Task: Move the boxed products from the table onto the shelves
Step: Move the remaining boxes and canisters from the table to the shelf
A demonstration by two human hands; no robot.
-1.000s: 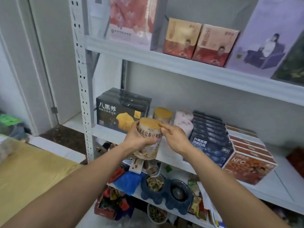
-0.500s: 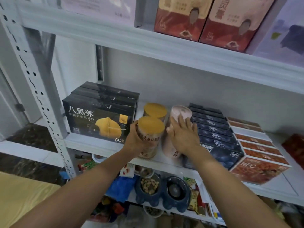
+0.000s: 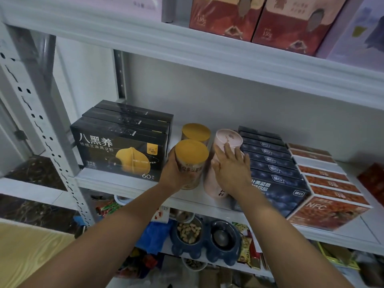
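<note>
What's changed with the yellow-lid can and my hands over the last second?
The yellow-lid can went from held up in front of the shelf to set at its front edge, left hand still gripping. The right hand let go and now presses the pink can. Boxes unchanged.

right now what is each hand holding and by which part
The left hand holds the yellow-lidded canister around its side wall, below the lid. The right hand lies flat against the pink canister, with no closed grip.
</note>
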